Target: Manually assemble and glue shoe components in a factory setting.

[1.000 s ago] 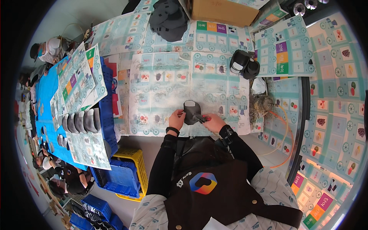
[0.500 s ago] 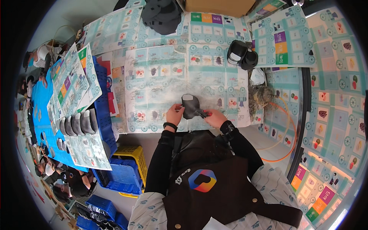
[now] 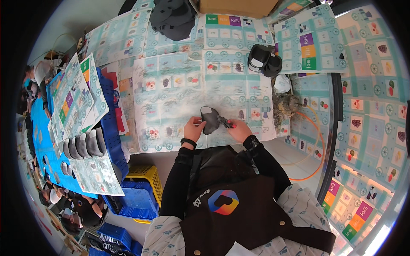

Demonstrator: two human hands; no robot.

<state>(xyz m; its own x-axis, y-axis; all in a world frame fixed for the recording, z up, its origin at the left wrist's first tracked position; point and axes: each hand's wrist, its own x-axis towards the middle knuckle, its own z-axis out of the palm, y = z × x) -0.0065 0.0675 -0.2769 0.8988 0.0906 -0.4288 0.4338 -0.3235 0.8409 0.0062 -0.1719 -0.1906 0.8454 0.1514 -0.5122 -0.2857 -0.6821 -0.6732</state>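
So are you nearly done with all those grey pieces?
Hard to say. A row of grey pieces stands on the blue crate, maybe finished. One grey piece is in the left hand, the right hand working on it with a red-handled tool. A dark pile waits behind.

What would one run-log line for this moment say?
left hand: holds grey shoe part | right hand: holds red-handled tool against it | surface: paper-covered table | near: black pieces beyond
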